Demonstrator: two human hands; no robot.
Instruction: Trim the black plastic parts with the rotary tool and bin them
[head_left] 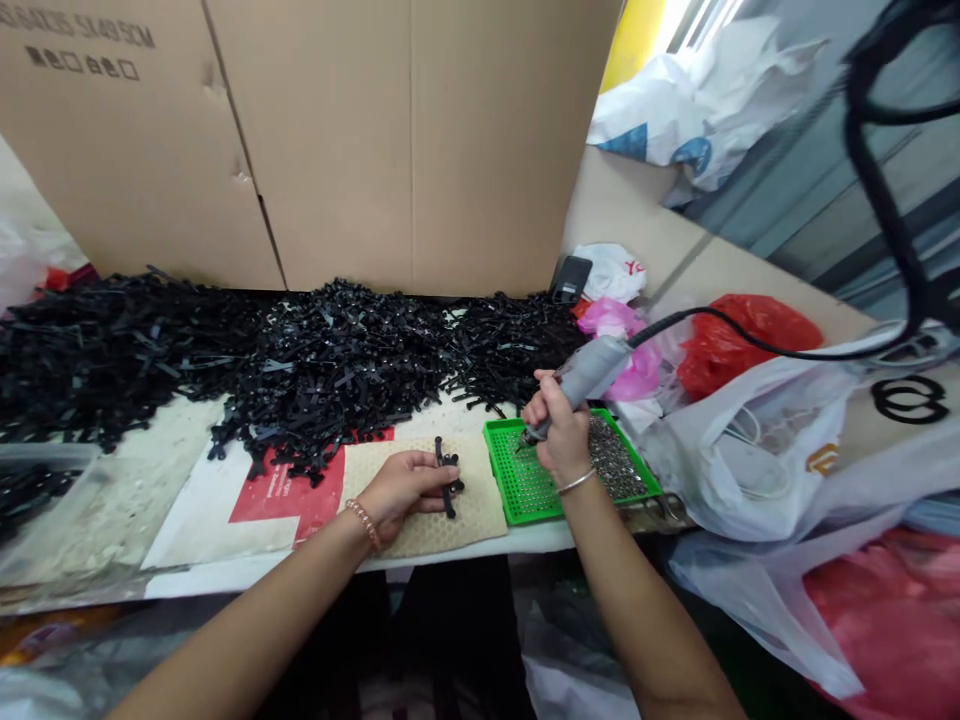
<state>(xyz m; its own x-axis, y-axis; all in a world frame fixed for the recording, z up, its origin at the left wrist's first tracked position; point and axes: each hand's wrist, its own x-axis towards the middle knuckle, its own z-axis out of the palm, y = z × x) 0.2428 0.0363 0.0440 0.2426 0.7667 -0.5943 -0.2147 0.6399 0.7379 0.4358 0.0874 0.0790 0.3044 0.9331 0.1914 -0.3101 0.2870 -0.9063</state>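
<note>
My left hand (409,492) pinches a small assembly of black plastic parts (448,488) just above a beige textured mat (480,500). My right hand (561,428) is wrapped round a grey electric screwdriver (596,368) with a black cable at its back end. Its tip points down and left over a green tray (525,510). Small holes fill the left part of that tray in rows, and loose metal screws (613,465) are heaped in its right part. Whether a screw sits on the tip is too small to tell.
Heaps of black plastic parts (337,360) lie along the back, against a large cardboard box (337,140). A clear bin (45,510) stands at the left. Plastic bags, including a red bag (742,335), crowd the right side. The screwdriver's cable (780,350) runs off to the right.
</note>
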